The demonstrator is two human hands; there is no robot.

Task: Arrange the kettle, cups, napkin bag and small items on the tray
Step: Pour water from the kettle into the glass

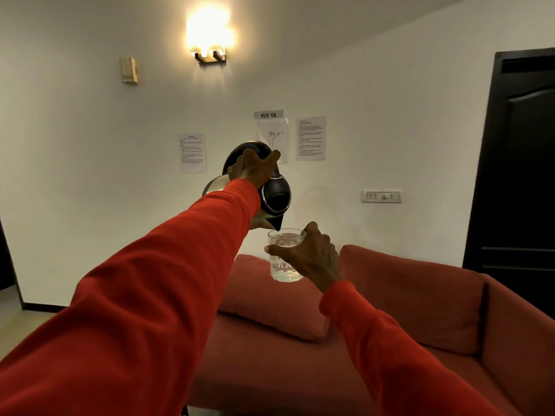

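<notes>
My left hand (253, 169) grips the black handle of a steel and black kettle (274, 198), held up in the air and tipped so its spout points down over a glass. My right hand (312, 255) holds that clear patterned glass cup (283, 264) upright just under the spout, fingers wrapped round its side. The glass looks partly filled with clear liquid. Both arms wear red sleeves and reach forward above a sofa. No tray, napkin bag or small items are in view.
A red sofa (420, 310) with a red cushion (270, 298) lies below the hands. Behind is a white wall with paper notices (310, 138), a switch plate (381, 196) and a lit wall lamp (208, 37). A dark door (519, 163) stands at the right.
</notes>
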